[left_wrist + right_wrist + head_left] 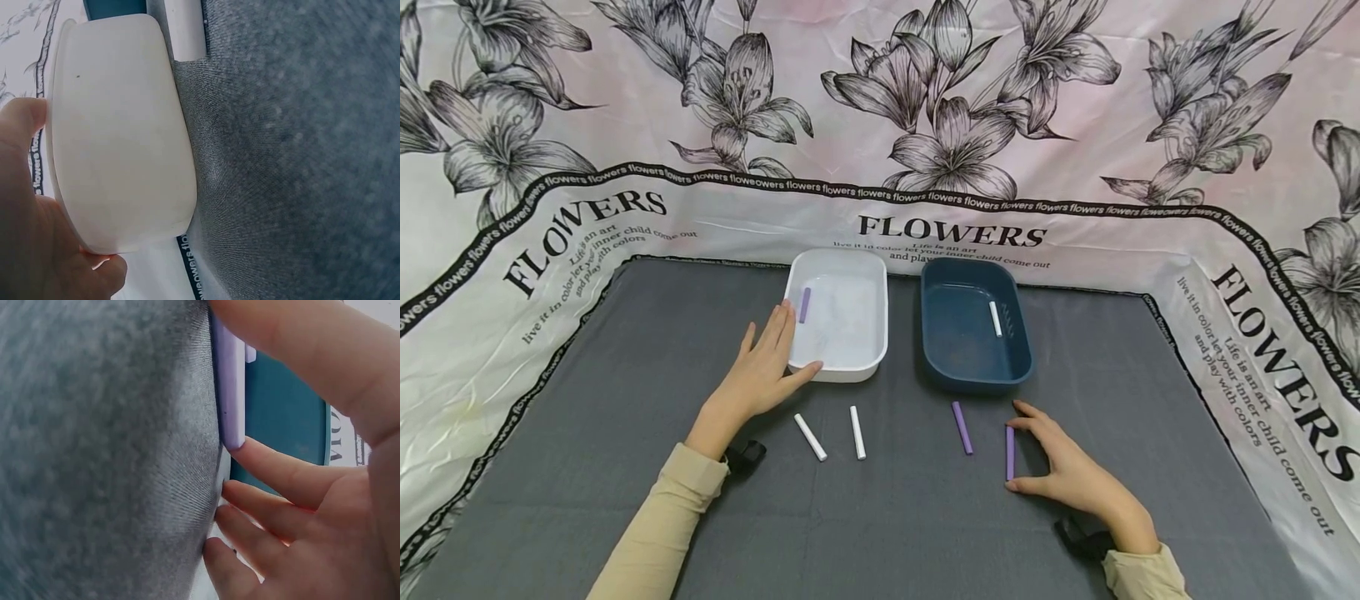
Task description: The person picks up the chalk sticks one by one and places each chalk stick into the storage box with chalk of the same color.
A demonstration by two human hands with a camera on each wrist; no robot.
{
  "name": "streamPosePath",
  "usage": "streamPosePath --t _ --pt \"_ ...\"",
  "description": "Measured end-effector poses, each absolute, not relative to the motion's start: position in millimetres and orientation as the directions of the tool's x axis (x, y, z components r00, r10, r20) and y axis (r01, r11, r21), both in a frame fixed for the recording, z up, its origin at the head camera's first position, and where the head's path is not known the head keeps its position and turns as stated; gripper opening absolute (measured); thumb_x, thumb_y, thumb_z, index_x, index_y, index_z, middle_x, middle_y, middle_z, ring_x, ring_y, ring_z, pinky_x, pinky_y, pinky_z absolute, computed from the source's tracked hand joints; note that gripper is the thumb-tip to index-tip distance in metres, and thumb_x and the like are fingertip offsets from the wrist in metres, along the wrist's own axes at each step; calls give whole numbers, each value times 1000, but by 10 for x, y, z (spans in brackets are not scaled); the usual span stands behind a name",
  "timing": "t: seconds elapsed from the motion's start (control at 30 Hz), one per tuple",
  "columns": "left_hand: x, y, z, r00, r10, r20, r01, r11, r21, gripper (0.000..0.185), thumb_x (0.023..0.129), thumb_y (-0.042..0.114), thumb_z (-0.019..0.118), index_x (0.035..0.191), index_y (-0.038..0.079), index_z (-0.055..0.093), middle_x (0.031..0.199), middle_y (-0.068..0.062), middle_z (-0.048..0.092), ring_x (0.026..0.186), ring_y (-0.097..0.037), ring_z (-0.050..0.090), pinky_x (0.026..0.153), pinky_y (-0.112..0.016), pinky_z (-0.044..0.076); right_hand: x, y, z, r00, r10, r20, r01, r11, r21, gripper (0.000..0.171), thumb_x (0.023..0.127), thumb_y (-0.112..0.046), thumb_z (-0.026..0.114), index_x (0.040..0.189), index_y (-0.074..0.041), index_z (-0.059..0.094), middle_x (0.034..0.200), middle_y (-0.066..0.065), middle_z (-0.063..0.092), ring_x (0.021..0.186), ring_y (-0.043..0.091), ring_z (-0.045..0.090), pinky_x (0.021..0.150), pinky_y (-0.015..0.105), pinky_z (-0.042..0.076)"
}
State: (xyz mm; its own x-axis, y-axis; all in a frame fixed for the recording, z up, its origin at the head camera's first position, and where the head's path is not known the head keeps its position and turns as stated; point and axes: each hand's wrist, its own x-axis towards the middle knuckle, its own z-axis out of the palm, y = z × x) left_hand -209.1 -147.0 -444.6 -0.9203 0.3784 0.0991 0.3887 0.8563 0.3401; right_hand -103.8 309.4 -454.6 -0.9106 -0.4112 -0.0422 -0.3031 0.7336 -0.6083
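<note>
on grey cloth, left hand steadies white tray; right hand seemingly pinches purple stick.

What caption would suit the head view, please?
Right hand pinches a purple stick; left hand steadies the white tray.

My left hand rests against white tray's near left corner, fingers straight along its rim. One purple chalk stick lies inside by the left wall. My right hand pinches a purple chalk stick end to end, thumb and forefinger; stick flat on grey cloth, just beside the dark blue tray.
</note>
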Motion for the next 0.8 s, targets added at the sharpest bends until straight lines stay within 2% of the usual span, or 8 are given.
streamPosePath --t 0.33,0.8 --pt "-2115 -1472 -4455 -918 385 94 394 858 330 98 98 66 38 157 -3 0 165 -16 -5 151 -34 4 116 -64 5 -1101 3073 -4534 -907 -421 -3 -341 738 -582 79 77 -37 86 142 -9 51 153 10 41 137 33 41 101 57 40" --pt "-2106 -1474 -4450 -920 383 82 388 862 325 99 98 67 37 157 -3 0 165 -16 -6 152 -32 1 117 -64 4 -1199 2845 -4315 -878 -478 39 -408 702 -583 80 78 -36 86 143 -5 50 144 10 51 132 30 48 101 57 43"
